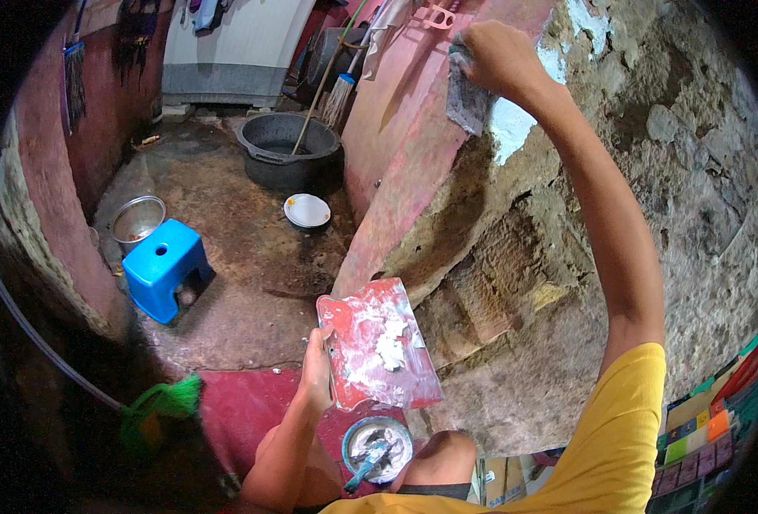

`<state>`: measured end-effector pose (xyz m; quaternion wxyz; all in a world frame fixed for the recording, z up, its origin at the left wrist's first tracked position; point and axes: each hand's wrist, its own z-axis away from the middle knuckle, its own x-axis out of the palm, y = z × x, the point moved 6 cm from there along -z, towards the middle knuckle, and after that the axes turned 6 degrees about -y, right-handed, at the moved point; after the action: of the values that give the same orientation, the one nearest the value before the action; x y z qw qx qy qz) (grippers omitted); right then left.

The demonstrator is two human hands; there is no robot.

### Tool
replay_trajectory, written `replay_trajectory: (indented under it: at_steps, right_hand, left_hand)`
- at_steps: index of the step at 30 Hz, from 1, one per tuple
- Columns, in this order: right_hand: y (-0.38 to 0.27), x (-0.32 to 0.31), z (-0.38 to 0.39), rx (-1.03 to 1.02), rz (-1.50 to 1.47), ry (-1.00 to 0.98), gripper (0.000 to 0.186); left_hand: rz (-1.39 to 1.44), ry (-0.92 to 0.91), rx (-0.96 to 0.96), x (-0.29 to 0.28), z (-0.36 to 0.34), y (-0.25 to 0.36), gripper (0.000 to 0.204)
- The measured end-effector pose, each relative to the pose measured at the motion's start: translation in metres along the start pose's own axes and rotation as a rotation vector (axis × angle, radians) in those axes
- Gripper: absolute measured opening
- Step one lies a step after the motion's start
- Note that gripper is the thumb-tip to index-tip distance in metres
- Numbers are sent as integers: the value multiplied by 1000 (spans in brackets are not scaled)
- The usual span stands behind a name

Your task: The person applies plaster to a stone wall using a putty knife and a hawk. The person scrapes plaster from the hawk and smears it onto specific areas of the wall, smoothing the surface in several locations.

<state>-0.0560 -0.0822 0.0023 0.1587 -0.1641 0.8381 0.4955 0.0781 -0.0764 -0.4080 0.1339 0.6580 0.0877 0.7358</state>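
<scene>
1. Rough, crumbling grey-brown masonry wall (653, 171), filling the right side of the scene, with exposed brick lower down and patches of fresh white filler near my raised hand.
2. Red-painted wall section (396, 154), left of the bare masonry, running toward the far end of the yard.
3. Large round black plastic tub (289, 154), far centre on the floor, with a long-handled brush (332, 81) leaning in it.
4. Blue plastic step stool (163, 267), on the left of the floor, just beside a round steel pot (137, 218) farther back.
5. Flat red plastic board (377, 343) smeared with white putty, near centre. My left hand (315, 373) pinches its left edge, thumb on top and fingers beneath, holding it roughly level and clear of the wall.
6. Small grey flat scraper blade (466, 98), far upper centre, pressed against the wall at the edge of the white filler. My right hand (499, 56) is closed firmly around its top, arm stretched up.
7. Round white plate (307, 210), on the floor near the black tub.
8. Small round bowl (377, 445) of grey-white putty, nearest to me, between my knees, with a blue-handled tool (364, 469) resting in it.
</scene>
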Motion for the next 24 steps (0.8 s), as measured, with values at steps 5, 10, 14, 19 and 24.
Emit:
replay_trajectory:
  at_steps: [5, 10, 14, 19, 24]
  right_hand:
    - [-26, -14, 31, 89, -604, 46, 19]
    - [-110, 13, 134, 345, -1569, -104, 19]
    - [-130, 18, 205, 717, -1896, -70, 34]
    - [-141, 18, 294, 971, -1867, 236, 34]
    - [-172, -3, 315, 751, -1464, 219, 20]
  left_hand:
    - [-26, 40, 17, -3, 1, 10, 45]
    - [-205, 76, 304, -2, 9, 49, 37]
    - [-286, 102, 386, -23, 19, 67, 29]
    - [-357, 225, 394, 3, 39, 66, 23]
    - [-73, -77, 218, -1, 35, 44, 27]
